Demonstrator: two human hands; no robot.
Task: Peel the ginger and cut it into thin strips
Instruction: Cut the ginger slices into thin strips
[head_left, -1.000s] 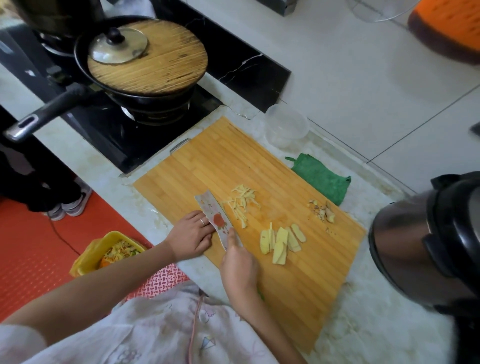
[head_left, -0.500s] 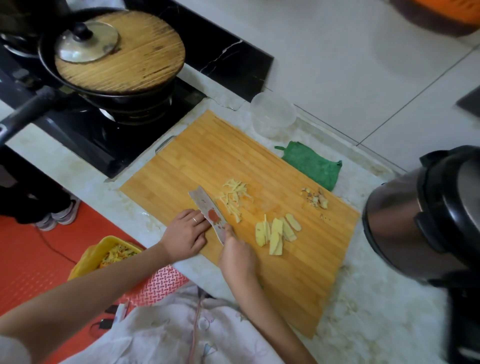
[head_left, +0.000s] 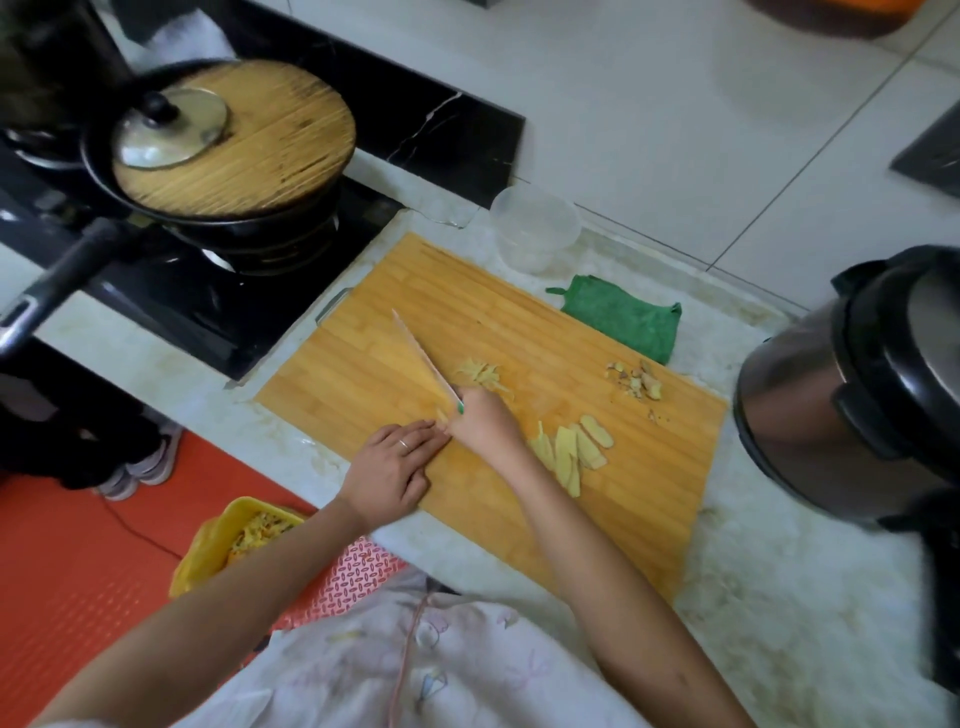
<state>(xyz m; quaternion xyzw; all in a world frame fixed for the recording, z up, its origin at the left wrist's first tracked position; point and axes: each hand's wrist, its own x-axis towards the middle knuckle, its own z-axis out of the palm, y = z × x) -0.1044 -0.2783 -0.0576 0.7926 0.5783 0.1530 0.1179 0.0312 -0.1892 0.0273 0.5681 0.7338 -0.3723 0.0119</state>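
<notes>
A bamboo cutting board (head_left: 545, 353) lies on the counter. On it are a small pile of thin ginger strips (head_left: 480, 374), several flat ginger slices (head_left: 574, 449) and a heap of brownish peel scraps (head_left: 636, 382). My right hand (head_left: 483, 421) grips the knife (head_left: 423, 356), whose blade now stands on edge and points away to the upper left. My left hand (head_left: 397, 470) lies flat at the board's near edge, fingertips touching the right hand. Whether ginger lies under its fingers is hidden.
A stove with a lidded black pan (head_left: 228, 150) stands at the left, its handle (head_left: 57, 280) sticking out toward me. A clear plastic tub (head_left: 535, 226) and a green cloth (head_left: 623, 317) lie behind the board. A steel cooker (head_left: 852, 384) stands at the right. A yellow bin (head_left: 228, 540) sits on the floor.
The knife blade has turned from lying flat to standing on edge. My right hand moved up the board toward the strips, and my left hand's fingers came up against it.
</notes>
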